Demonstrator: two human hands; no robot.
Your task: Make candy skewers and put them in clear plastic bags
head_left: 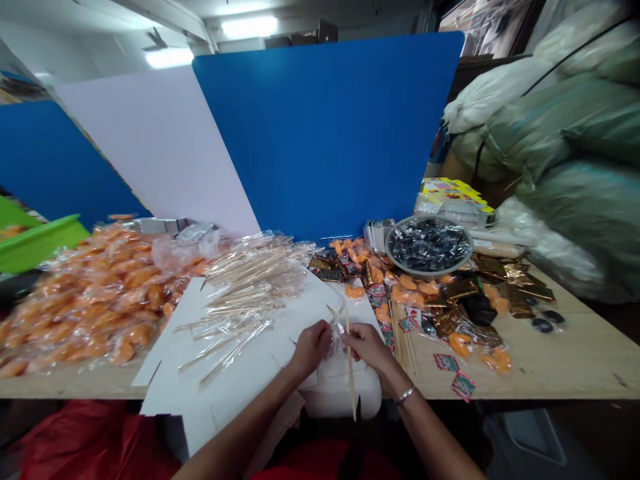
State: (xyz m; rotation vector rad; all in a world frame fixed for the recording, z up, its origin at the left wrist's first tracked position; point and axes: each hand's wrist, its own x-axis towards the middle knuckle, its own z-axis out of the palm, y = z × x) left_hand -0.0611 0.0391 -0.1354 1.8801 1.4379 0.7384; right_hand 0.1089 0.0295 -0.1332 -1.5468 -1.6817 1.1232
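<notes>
My left hand [314,347] is closed in a pinch above the front edge of the table, gripping what looks like a crumpled piece of transparent plastic film [336,328]. Close beside it, my right hand [367,343] has its fingers closed around a long, thin wooden stick [351,387] that points down toward me. Beneath both hands lies a white padded or wrapped thing [367,390]. To the left, a pile of wooden sticks in transparent wrappers [250,287] rests on white cardboard [240,363]. A bundle of bare thin sticks [401,333] lies just right of my right hand.
Bagged orange pieces [110,287] are heaped at left near a green bin [43,243]. At right stand a grey bowl [429,272] of black wrapped items, gold-brown packets [520,300] and small red-green packets [463,385]. A blue panel [330,133] rises behind; large sacks [565,127] are stacked right.
</notes>
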